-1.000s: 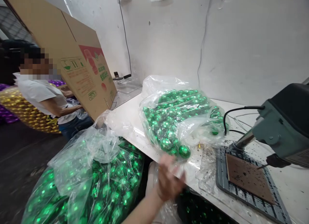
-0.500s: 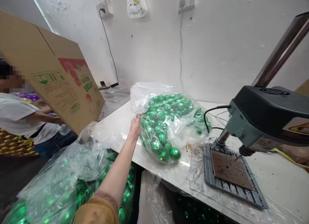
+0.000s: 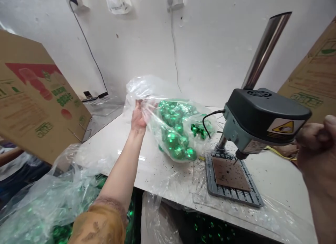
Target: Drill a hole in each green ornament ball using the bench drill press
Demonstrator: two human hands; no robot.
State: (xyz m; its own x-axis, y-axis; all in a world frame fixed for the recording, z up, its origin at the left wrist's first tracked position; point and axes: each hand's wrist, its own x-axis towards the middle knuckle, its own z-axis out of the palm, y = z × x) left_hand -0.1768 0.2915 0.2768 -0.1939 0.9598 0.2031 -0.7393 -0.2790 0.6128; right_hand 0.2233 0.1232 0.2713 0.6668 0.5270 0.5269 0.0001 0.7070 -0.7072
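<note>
A clear plastic bag [image 3: 174, 158] of shiny green ball ornaments [image 3: 174, 137] rests on the white table. Its gathered, loose end is in my left hand [image 3: 138, 118], whose fingers close on the film at the bag's left side. My right hand [image 3: 313, 142] is raised at the right edge of the view, beside the drill press head [image 3: 267, 114]. Its fingers are loosely bent with the thumb apart, and nothing shows in them. Part of that hand lies outside the picture.
Below the drill, a brown board [image 3: 231, 174] lies on the slotted base [image 3: 210, 188]. Cardboard boxes stand at left [image 3: 39, 97] and right [image 3: 315, 72]. Another large bag [image 3: 52, 198] of green ornaments is at lower left. Dark specks dot the white table [image 3: 154, 177]. A co-worker's arm [image 3: 10, 156] shows at far left.
My left hand has lifted and pulled the bag's loose end up, stretching the film. My right hand has come into view at the right. The view has turned rightward.
</note>
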